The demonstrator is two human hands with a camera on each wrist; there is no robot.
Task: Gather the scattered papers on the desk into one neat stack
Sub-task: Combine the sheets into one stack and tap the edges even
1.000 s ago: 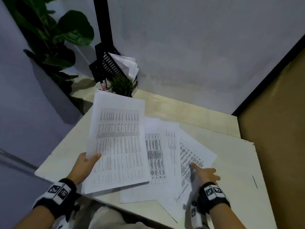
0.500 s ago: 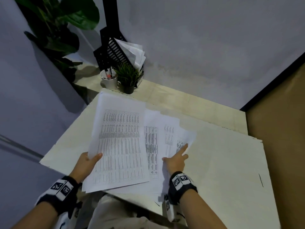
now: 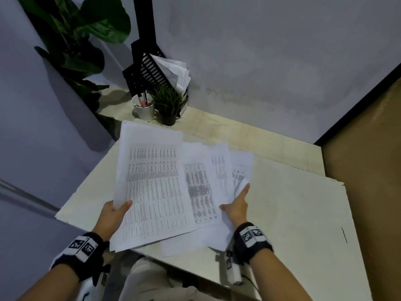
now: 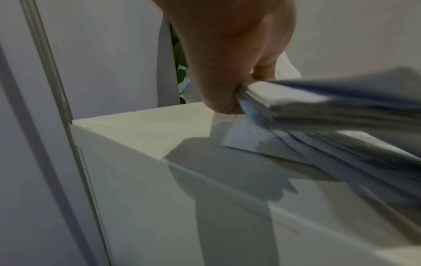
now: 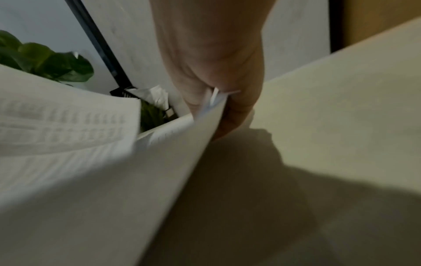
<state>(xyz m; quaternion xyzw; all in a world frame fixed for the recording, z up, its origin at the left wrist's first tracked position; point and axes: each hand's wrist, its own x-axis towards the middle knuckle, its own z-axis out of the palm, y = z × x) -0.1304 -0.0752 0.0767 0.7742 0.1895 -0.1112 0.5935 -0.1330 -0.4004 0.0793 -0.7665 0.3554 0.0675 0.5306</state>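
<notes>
Right hand [image 3: 235, 208] had slid further left since earlier frame, bunching loose white printed sheets [image 3: 217, 177] toward left hand [image 3: 115, 213]. Left hand pinched thick sheaf of white printed papers [image 3: 152, 185], raised above pale wooden desk [image 3: 303, 213]. Right hand pinched right edge of loose sheets, edge lifted. Risk: fanned sheets hung past near desk edge; quick push could crumple them or spill them to floor.

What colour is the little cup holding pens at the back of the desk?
White. The small round pen cup shows best in the head view, beside the small potted plant.
</notes>
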